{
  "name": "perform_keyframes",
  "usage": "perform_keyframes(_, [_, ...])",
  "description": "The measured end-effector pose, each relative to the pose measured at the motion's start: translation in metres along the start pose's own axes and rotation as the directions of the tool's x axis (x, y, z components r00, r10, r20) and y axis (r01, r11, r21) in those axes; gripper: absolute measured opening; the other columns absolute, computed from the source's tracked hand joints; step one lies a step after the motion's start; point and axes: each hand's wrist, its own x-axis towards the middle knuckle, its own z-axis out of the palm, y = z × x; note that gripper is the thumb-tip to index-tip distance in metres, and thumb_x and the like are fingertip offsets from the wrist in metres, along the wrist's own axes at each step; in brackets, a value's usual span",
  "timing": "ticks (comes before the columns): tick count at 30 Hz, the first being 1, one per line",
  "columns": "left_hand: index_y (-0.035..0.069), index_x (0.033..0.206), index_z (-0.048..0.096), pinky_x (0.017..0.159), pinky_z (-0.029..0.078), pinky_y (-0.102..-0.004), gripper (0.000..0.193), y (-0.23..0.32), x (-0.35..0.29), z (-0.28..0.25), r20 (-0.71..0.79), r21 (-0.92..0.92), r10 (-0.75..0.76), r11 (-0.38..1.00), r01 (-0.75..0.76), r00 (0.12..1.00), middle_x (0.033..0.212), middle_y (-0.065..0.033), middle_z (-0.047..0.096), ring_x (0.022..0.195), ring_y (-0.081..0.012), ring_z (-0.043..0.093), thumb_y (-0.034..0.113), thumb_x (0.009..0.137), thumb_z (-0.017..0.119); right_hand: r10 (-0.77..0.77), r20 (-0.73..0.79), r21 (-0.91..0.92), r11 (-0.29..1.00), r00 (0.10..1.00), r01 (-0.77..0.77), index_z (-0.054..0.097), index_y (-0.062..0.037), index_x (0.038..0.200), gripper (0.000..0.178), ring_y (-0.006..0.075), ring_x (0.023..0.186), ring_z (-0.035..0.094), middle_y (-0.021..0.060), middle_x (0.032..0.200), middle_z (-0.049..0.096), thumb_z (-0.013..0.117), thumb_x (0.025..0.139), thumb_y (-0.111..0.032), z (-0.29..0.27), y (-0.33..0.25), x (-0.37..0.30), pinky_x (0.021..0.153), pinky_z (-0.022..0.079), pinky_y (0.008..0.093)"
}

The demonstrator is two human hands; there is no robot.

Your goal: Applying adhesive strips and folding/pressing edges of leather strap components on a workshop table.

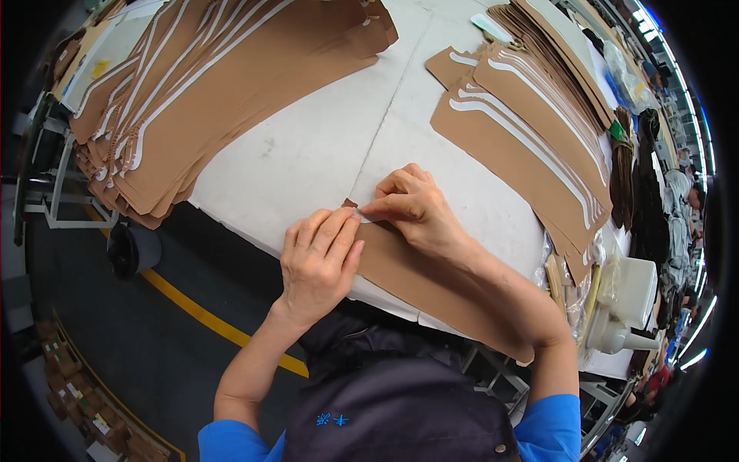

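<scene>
Pressing flat, the bare left hand (pixel 319 258) is steadying the long brown leather-like panel (pixel 431 289) running toward four o'clock, while the bare right hand (pixel 412 209) is apparently pinching a small white strip (pixel 366 219), ideally keeping it wrinkle-free.

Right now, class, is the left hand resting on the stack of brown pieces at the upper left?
No: the left hand is at one end of the nearest brown piece, clear of that stack.

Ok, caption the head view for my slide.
Left hand and right hand at one end of a brown panel on a white table, with more panels stacked beyond.
</scene>
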Motion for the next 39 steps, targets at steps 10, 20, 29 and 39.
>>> perform_keyframes(10, [0.002, 0.129, 0.070, 0.098, 0.047, -0.0451, 0.040, -0.002, 0.008, 0.000, 0.026, -0.060, -0.060, 0.996, 0.062, 0.998, 0.125, -0.0111, 0.065, 0.117, -0.0312, 0.060, 0.005, 0.089, 0.071, -0.365, 0.105, -0.098, 0.922, 0.925, 0.375, 0.082, -0.0128, 0.114, 0.036, 0.0282, 0.106, 0.056, 0.0060, 0.106, 0.063, 0.072, 0.081, -0.001, -0.011, 0.015, 0.006, 0.092, 0.043, 0.0413])
perform_keyframes(20, [0.002, 0.128, 0.075, 0.094, 0.051, -0.0439, 0.038, 0.003, 0.008, 0.003, 0.034, 0.011, -0.032, 0.999, 0.031, 0.999, 0.120, -0.0087, 0.065, 0.112, -0.0299, 0.061, 0.005, 0.090, 0.074, -0.220, 0.170, 0.150, 0.969, 0.961, 0.196, 0.083, -0.0106, 0.110, 0.032, 0.0276, 0.106, 0.057, 0.0071, 0.106, 0.065, 0.072, 0.083, 0.003, -0.035, 0.033, 0.003, 0.097, 0.044, 0.0409])
perform_keyframes(29, [0.003, 0.125, 0.077, 0.092, 0.053, -0.0428, 0.037, 0.002, 0.010, 0.001, 0.028, 0.007, -0.013, 1.000, 0.013, 1.000, 0.117, -0.0094, 0.065, 0.109, -0.0294, 0.062, 0.004, 0.088, 0.077, -0.464, 0.208, -0.126, 0.860, 0.861, 0.494, 0.077, -0.0069, 0.122, 0.048, 0.0299, 0.113, 0.057, 0.0101, 0.117, 0.063, 0.073, 0.074, -0.001, -0.028, 0.031, 0.003, 0.098, 0.045, 0.0408])
perform_keyframes(39, [0.003, 0.118, 0.074, 0.090, 0.054, -0.0397, 0.031, -0.009, 0.036, -0.010, 0.123, -0.192, -0.166, 0.963, 0.188, 0.978, 0.112, -0.0108, 0.065, 0.101, -0.0283, 0.063, 0.003, 0.087, 0.077, -0.168, 0.024, 0.162, 0.973, 0.985, 0.162, 0.071, -0.0047, 0.128, 0.043, 0.0304, 0.113, 0.061, 0.0128, 0.117, 0.065, 0.061, 0.088, 0.008, -0.027, 0.020, -0.012, 0.100, 0.047, 0.0403])
